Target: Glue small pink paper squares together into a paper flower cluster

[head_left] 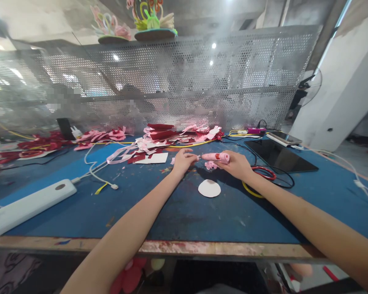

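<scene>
My right hand (237, 164) is wrapped round a pink glue gun (213, 157), whose nozzle points left. My left hand (182, 161) pinches a small pink piece (198, 157) right at the nozzle; its exact shape is too small to make out. Just below the gun is a ruffled pink piece (211, 165). Nearer to me, between my forearms, a white disc (209, 188) lies flat on the blue table mat (184, 216).
Pink and dark red cut strips (162, 136) are heaped at the back. On the right lie a black tablet (282, 155), a phone (284, 137) and a red cable coil (263, 173). A long white device (33, 204) with cables is at left. Behind stands a perforated metal screen (187, 77).
</scene>
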`<state>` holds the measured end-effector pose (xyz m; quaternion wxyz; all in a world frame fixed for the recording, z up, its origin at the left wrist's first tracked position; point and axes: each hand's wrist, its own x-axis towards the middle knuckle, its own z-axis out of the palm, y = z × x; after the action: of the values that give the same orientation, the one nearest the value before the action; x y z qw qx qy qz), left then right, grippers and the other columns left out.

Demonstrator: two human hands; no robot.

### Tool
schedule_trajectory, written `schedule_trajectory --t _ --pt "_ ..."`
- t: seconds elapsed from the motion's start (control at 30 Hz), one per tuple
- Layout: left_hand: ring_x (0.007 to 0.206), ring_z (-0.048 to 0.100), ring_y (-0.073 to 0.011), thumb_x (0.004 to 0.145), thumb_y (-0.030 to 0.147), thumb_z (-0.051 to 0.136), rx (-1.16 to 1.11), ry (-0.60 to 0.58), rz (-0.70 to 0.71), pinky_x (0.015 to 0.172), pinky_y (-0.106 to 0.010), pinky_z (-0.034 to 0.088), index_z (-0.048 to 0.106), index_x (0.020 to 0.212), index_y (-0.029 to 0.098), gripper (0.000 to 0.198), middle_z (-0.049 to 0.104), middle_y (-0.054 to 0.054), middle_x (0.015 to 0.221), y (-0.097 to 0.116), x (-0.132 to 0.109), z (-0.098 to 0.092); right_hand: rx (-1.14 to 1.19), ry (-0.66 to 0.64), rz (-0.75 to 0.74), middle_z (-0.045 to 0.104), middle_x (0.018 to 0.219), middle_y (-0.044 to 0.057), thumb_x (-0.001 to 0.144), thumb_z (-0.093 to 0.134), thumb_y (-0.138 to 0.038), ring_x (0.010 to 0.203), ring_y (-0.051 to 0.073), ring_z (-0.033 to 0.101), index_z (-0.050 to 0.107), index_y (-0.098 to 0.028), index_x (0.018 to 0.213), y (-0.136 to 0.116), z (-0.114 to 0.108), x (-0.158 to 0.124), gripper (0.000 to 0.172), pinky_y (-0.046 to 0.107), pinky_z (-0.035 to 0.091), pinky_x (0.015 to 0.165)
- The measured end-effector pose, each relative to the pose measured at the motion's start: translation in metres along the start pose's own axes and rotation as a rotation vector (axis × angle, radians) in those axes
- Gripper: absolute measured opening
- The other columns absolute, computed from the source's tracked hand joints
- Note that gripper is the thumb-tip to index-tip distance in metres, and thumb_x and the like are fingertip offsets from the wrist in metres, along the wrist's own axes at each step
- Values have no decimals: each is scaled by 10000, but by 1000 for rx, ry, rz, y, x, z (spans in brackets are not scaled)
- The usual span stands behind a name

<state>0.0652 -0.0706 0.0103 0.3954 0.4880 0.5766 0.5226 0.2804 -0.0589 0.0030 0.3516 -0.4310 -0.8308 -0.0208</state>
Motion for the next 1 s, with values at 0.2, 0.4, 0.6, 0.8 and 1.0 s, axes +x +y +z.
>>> schedule_trajectory --t 0.2,0.4,0.6,0.8,1.0 --pt "891 621 -184 896 281 553 -12 6 -1 752 -370 543 543 1154 140 293 603 -81 1091 3 -1 0 -9 -59 16 697 835 34 838 534 -476 754 196 640 648 -225 834 -1 -2 1 276 249 373 600" --pt "879 621 -180 898 284 551 -45 5 -8 741 -363 544 546 1147 138 289 605 -78 1078 7 -4 -1 -36 -85 102 708 840 35 816 550 -474 781 214 651 665 -238 793 5 -7 4 263 251 378 605" --pt "733 618 -132 890 248 563 -102 -46 -12 632 -286 537 566 1070 124 218 627 -42 931 13 -12 6 -36 21 351 705 885 91 806 584 -470 808 246 653 663 -190 951 36 -10 10 325 285 430 631" --pt "562 611 -109 624 93 746 -162 -109 5 484 -184 410 561 879 148 320 667 -1 684 16 -18 14 55 23 428 636 870 26 878 558 -413 733 131 606 602 -135 943 62 1 12 289 315 506 691" --pt "550 613 -117 556 113 756 -194 -147 26 470 -187 376 561 848 159 354 671 -7 662 17 -19 15 136 354 362 599 1050 148 771 594 -361 988 285 555 522 -142 1050 44 -12 12 362 428 446 828"
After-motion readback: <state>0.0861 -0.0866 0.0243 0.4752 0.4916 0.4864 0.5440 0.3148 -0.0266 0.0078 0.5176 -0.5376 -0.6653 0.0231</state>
